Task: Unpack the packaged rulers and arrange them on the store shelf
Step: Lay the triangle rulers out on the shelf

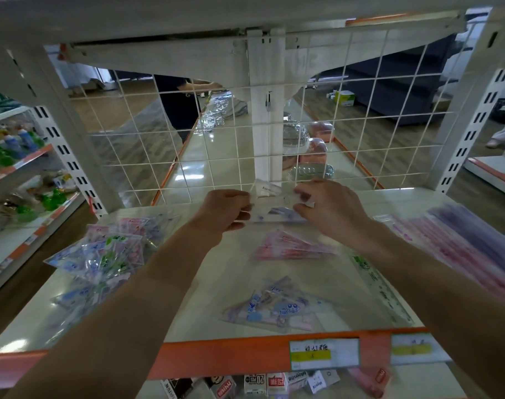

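Clear ruler packet [274,207]: held in the air over the rear of the shelf [216,272], close before the wire grid [216,145]. Small dark print on it, too blurred to read.
Left hand [225,210]: fingers curled round the packet's left end.
Right hand [332,208]: thumb and fingers pinching its right end.
Heap of packets [101,254]: left side of shelf; blue, green, pink.
Pink set squares [291,249]: stacked mid-shelf.
Blue-and-pink set squares [274,309]: nearer the front edge.
Green ruler [380,286]: just right of these; markings unreadable.
Pink and purple rulers [461,246]: far right.
Price labels [324,354]: on the orange front strip; yellow band, writing illegible.
Boxes [255,383]: lower tier; "20" legible on one.
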`<action>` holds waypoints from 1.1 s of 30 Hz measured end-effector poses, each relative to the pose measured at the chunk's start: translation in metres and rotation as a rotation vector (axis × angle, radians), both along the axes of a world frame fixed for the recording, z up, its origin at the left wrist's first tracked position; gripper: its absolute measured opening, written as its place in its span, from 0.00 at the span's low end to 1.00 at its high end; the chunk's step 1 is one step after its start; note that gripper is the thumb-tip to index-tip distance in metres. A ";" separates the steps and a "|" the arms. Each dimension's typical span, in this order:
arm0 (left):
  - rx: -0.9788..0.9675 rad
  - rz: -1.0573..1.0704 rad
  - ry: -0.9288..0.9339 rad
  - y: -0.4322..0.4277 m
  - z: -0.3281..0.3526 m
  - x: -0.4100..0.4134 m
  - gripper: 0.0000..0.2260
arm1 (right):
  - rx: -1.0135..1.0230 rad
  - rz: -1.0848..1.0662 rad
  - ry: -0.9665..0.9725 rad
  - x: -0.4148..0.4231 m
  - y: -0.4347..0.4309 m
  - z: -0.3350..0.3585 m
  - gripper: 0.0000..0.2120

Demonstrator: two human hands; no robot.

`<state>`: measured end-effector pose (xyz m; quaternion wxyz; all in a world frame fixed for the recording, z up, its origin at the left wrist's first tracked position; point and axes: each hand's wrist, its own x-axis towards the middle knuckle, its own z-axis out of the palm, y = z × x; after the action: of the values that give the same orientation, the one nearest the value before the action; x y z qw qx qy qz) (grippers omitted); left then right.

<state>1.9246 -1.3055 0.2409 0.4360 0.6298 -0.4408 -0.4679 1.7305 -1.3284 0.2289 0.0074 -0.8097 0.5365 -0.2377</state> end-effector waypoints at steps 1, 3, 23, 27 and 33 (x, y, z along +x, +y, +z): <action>-0.006 0.005 -0.073 -0.003 -0.001 0.000 0.04 | 0.033 -0.036 0.008 0.001 -0.006 -0.001 0.06; -0.021 -0.001 -0.196 -0.006 -0.003 0.002 0.05 | 0.114 -0.088 0.037 0.003 -0.016 -0.006 0.05; -0.020 -0.363 -0.605 0.070 -0.010 0.001 0.11 | 0.445 0.052 0.111 -0.012 0.056 0.006 0.16; 0.052 -0.519 -0.752 0.093 -0.011 -0.003 0.20 | 0.541 0.203 0.294 -0.009 0.092 0.004 0.31; -0.015 -0.539 -0.761 0.108 -0.017 -0.009 0.25 | 0.486 0.231 0.327 -0.002 0.111 0.006 0.28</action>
<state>1.9154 -1.1975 0.2239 0.1105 0.6165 -0.7208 -0.2969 1.7287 -1.2178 0.2353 0.1412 -0.8672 0.4763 0.0330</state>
